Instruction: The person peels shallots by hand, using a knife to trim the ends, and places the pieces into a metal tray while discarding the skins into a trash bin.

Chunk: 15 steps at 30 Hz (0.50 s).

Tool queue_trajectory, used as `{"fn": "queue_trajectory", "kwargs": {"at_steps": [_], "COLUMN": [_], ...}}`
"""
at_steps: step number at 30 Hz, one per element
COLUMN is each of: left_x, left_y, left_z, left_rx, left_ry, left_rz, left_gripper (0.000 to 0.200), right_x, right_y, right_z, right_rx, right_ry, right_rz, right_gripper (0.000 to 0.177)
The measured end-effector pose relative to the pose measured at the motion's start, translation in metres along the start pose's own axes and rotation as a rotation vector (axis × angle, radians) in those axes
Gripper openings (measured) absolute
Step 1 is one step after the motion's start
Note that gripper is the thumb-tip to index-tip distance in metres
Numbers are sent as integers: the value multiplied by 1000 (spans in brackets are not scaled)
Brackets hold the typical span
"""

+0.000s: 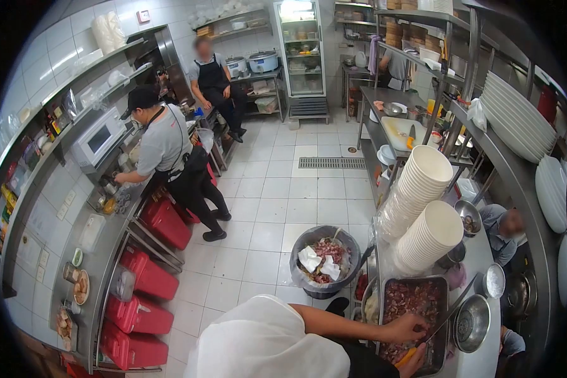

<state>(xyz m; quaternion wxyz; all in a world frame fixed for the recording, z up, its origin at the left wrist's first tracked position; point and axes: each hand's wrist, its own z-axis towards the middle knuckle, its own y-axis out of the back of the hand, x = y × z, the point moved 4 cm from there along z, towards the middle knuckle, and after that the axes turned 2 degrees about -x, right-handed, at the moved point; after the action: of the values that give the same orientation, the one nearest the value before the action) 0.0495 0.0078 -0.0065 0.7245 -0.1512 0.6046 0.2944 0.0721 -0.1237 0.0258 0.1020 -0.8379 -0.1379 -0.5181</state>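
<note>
My right hand (413,360), at the lower edge of the view, is wrapped round the orange handle of a knife (448,312). The long blade points up and to the right across a metal tray. In that deep rectangular tray (446,331) lie many pieces of raw red meat (412,297). Over the meat, just left of the blade, my left hand (404,329) has its fingers curled in a pinch. What they hold, if anything, is too small to make out. A metal bowl (472,324) stands right beside the tray.
Tall stacks of white tubs (429,236) rise behind the tray. A lined bin (324,285) with meat scraps and white paper stands on the floor. One person (170,145) works at the left counter; another (217,82) sits at the back. A person (503,230) is at right.
</note>
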Motion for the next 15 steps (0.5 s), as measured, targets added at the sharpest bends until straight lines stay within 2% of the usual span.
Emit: {"fn": "queue_trajectory", "kwargs": {"at_steps": [3, 9, 10, 12, 14, 15], "left_x": [0, -5, -11, -15, -4, -1], "left_y": [1, 6, 11, 12, -4, 9], "left_z": [-2, -7, -3, -5, -18, -5], "left_rx": [-41, -89, -75, -32, -15, -23], "left_ry": [-97, -18, -40, -37, 11, -16], "left_rz": [11, -51, -6, 58, 69, 121], "left_gripper": [28, 25, 25, 23, 23, 22], "right_x": [-10, -37, -30, -15, -24, -26], "right_y": [0, 10, 8, -6, 14, 10], "right_z": [12, 40, 31, 21, 11, 18], "right_rx": [13, 16, 158, 87, 33, 30], "right_ry": [28, 120, 66, 45, 24, 50], "right_rz": [3, 15, 58, 83, 19, 7], "right_gripper": [48, 39, 38, 38, 38, 38]}}
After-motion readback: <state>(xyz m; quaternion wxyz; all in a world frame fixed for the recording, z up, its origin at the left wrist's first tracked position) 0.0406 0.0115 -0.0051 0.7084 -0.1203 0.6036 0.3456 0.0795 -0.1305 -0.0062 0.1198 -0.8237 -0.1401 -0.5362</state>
